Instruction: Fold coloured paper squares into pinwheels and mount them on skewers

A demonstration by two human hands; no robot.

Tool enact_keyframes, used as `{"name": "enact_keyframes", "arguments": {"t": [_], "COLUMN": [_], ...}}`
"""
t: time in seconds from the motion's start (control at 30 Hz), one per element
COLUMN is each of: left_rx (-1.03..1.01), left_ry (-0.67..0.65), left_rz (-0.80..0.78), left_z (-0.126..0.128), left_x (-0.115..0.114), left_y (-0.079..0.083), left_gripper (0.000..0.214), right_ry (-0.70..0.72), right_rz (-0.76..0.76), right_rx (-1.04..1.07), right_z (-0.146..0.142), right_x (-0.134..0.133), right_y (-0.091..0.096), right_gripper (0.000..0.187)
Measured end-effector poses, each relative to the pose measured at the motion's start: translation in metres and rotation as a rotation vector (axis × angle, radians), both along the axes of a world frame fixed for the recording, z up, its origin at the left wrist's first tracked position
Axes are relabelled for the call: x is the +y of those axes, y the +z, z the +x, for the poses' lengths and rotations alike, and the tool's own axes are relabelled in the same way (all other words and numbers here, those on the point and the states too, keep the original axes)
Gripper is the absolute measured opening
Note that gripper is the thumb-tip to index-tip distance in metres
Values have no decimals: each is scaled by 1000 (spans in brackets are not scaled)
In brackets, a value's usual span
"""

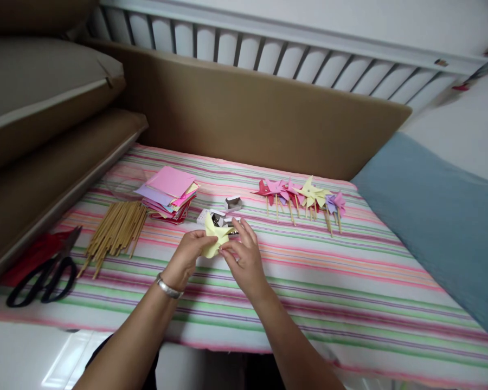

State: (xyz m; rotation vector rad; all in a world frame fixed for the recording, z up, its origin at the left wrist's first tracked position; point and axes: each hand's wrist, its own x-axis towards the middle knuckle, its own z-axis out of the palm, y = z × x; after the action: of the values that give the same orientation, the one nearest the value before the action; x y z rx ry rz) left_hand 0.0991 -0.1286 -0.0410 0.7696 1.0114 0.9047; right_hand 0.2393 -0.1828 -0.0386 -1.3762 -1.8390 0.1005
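Note:
A pale yellow paper pinwheel (pixel 212 248), its corners folded inward, is held above the striped cloth. My left hand (pixel 189 252) pinches it from the left, thumb on its middle. At its lower right edge, the thumb and index finger of my right hand (pixel 243 254) are pressed together on the paper, the other fingers raised. Whether a pin is between those fingertips is too small to tell. Just behind the paper lies an open small box of pins (pixel 218 218), partly hidden by the paper and my right fingers.
Square colored papers (pixel 171 183) are stacked behind left, near a pile of wooden sticks (pixel 117 230) and black-handled scissors (pixel 49 273). Finished pinwheels (pixel 311 192) lie back right. A small box part (pixel 233 203) sits behind the pins. A brown board (pixel 244 114) stands along the back.

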Motion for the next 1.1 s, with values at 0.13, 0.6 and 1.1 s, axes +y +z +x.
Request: {"name": "enact_keyframes", "arguments": {"t": [0.13, 0.6, 1.1], "left_rx": [56, -8, -35], "left_ry": [-17, -87, -100], "left_rz": [53, 11, 10], "left_z": [6, 5, 7], "left_x": [-3, -5, -6], "left_y": [-5, 1, 2], "left_gripper": [25, 24, 21], "right_ry": [-47, -130, -186], "right_rz": [-16, -84, -97], "right_rx": [10, 54, 33], "right_z": [2, 2, 2], "right_x": [1, 2, 3], "right_y": [-2, -4, -3], "right_gripper": [11, 6, 5]}}
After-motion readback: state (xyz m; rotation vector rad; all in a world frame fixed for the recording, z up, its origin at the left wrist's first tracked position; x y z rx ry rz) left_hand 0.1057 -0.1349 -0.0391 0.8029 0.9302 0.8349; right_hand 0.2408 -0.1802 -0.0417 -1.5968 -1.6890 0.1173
